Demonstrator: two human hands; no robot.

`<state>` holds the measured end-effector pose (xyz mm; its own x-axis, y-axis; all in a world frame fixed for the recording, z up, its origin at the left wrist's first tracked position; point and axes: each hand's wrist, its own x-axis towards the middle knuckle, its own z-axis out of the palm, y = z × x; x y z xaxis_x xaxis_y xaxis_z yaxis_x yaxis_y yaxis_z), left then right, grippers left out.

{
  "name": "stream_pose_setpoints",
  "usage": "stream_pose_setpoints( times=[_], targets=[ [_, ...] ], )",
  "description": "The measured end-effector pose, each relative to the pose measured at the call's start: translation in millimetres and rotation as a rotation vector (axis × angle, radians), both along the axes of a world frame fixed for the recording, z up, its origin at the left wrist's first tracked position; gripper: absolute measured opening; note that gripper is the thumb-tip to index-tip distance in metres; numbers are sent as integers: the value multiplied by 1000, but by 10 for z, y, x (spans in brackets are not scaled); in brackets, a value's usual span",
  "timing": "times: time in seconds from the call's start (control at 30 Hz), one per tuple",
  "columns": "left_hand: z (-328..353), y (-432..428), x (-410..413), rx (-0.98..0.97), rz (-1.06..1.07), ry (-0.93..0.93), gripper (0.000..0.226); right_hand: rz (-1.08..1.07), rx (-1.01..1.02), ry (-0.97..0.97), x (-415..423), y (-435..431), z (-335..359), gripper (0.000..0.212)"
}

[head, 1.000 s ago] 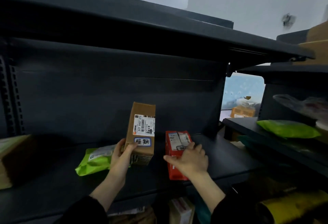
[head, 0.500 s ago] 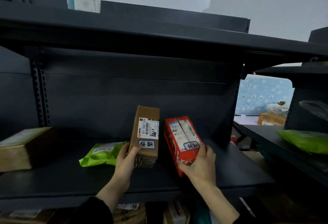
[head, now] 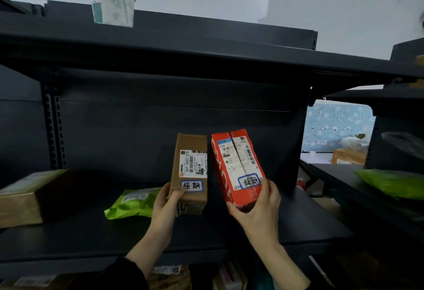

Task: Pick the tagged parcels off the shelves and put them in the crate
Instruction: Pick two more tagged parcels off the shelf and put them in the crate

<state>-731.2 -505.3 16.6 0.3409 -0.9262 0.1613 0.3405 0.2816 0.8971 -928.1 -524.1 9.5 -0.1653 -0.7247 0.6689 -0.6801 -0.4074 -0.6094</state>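
Left hand (head: pixel 166 207) is curling round the lower end of the brown box (head: pixel 190 168), thumb lying on the front right beside the handwritten tag (head: pixel 192 185). Right hand (head: pixel 259 207) is gripping the bottom of the red box (head: pixel 236 165) the same way, and that one's tagged too. Both are standing on end, brown at 9 o'clock of red, just beside it. Red is tipping a bit toward 11. Can't tell if brown is resting on the shelf (head: pixel 206 239) or hanging just above it.

So I'm reading this as the pick step, two tagged parcels at once. A green bag (head: pixel 133 202) is lying at 9 o'clock of the left hand, with no tag I can make out. The crate isn't showing anywhere, so the next move is calling for drawing both boxes toward 6 o'clock, clear of the shelf edge, then turning to find it.
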Motion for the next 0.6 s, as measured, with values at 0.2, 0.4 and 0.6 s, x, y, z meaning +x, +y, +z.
stream_pose_setpoints(
  times=[0.2, 0.4, 0.6],
  targets=[
    [-24, 100, 37, 15, 19, -7, 59, 31, 37, 4, 35, 63, -25, 105],
    [-105, 235, 136, 51, 93, 9, 55, 43, 98, 39, 74, 109, -128, 100],
    [-222, 268, 170, 90, 121, 10, 57, 1, 253, 120, 16, 109, -215, 100]
  ],
)
